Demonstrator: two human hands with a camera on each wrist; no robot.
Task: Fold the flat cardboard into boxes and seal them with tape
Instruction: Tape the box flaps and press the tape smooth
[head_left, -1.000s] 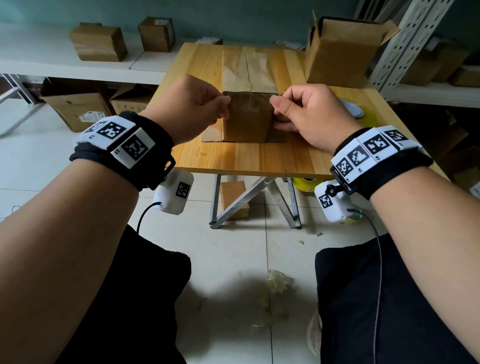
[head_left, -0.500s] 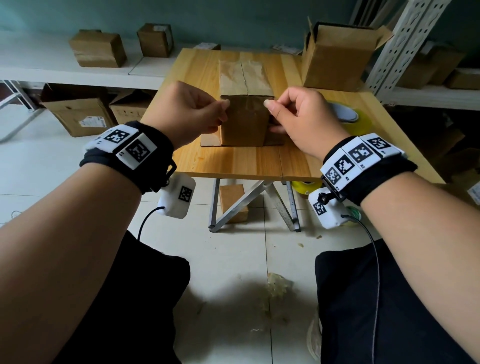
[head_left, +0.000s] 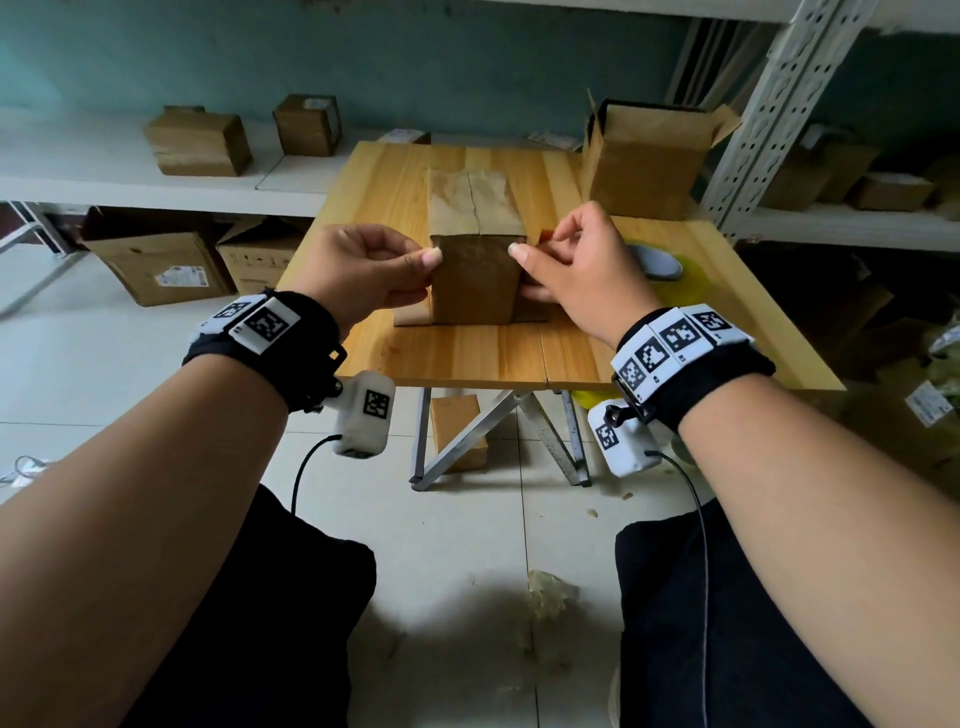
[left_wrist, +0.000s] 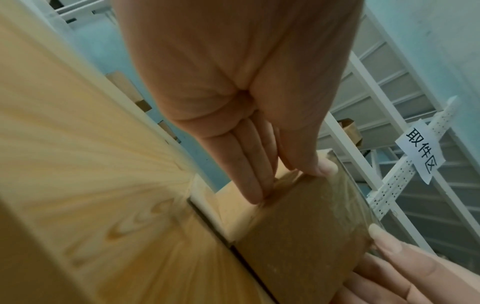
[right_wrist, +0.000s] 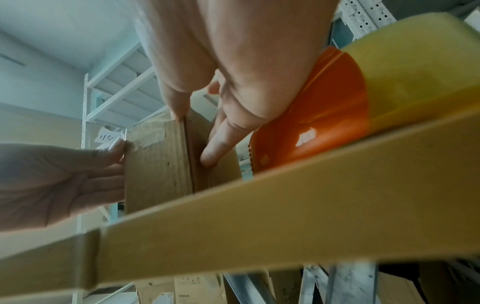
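Stood upright, long axis running away: brown taped cardboard box (head_left: 475, 280), pinched by left hand (head_left: 363, 273) and right hand (head_left: 582, 270) at near top corners

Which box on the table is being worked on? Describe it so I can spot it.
On the wooden table, it is the small box at the front, gripped by left hand and right hand. Unlike the open box behind, tape covers its top.

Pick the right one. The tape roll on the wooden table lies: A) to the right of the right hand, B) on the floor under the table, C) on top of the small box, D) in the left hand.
A: in the head view the tape roll lies on the table just right of the right hand, apart from the small box.
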